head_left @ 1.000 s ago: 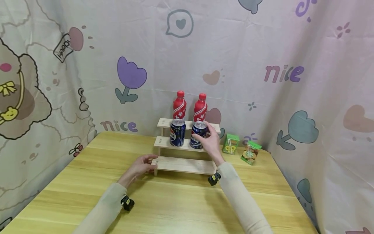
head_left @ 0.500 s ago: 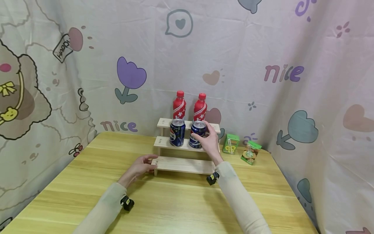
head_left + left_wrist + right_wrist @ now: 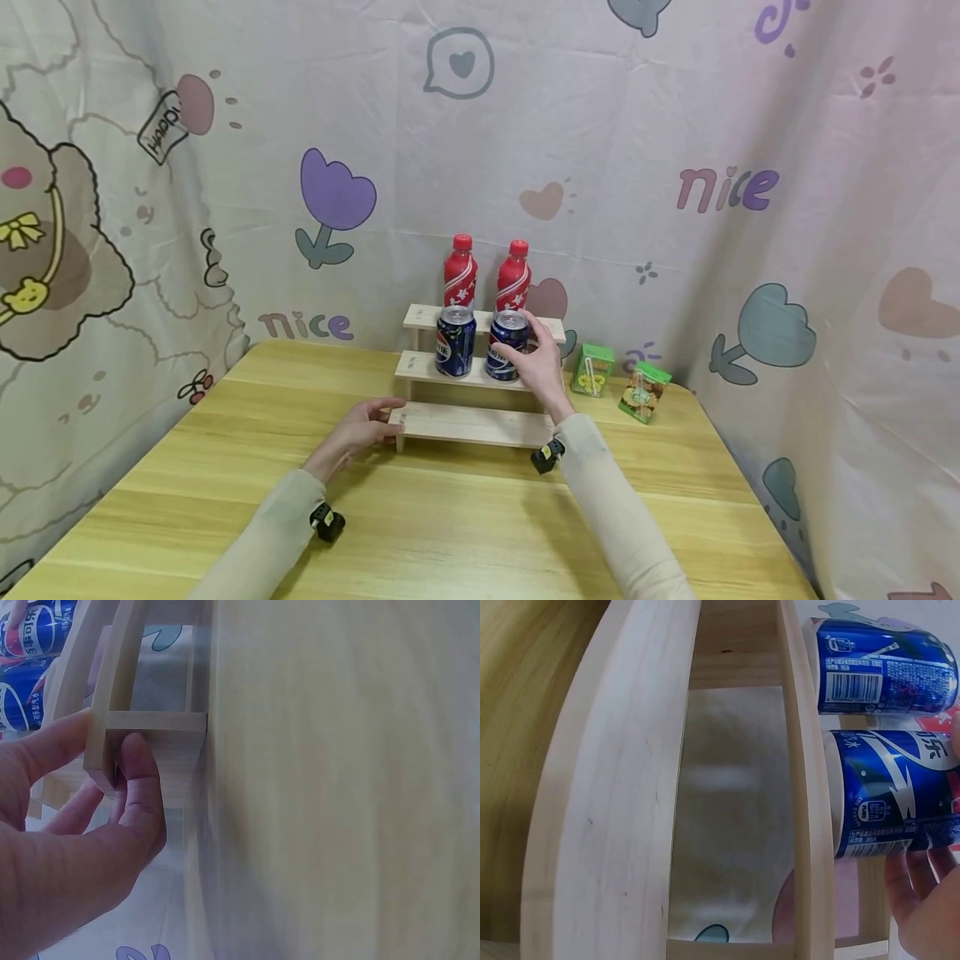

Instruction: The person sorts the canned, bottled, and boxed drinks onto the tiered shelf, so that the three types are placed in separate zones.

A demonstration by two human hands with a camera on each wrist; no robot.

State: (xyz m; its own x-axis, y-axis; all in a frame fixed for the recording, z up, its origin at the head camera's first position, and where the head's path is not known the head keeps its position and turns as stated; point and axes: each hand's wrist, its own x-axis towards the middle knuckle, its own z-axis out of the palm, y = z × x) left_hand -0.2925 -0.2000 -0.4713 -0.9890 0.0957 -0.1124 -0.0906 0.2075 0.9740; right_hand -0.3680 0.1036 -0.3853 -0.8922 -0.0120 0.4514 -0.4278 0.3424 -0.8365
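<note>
A three-step wooden rack [image 3: 472,423] stands on the table. My left hand [image 3: 365,427] holds the left end of its lowest step, thumb and fingers on either side of the wood in the left wrist view. On the middle step are two dark blue Pepsi cans, a left can [image 3: 455,342] and a right can [image 3: 507,346]. My right hand [image 3: 542,367] grips the right can, thumb toward the front and fingers around its right side. The right wrist view shows this can [image 3: 889,791] with its base at the step and fingertips [image 3: 904,889] against its side.
Two red bottles, a left one [image 3: 461,273] and a right one [image 3: 513,277], stand upright on the top step. Right of the rack, two green drink cartons, one upright [image 3: 592,371] and one angled [image 3: 643,392], sit on the table [image 3: 450,525]. A patterned curtain [image 3: 637,108] hangs behind.
My right hand and the right can have shifted very slightly left along the middle step, mostly in the first half second. My left hand keeps its hold on the rack.
</note>
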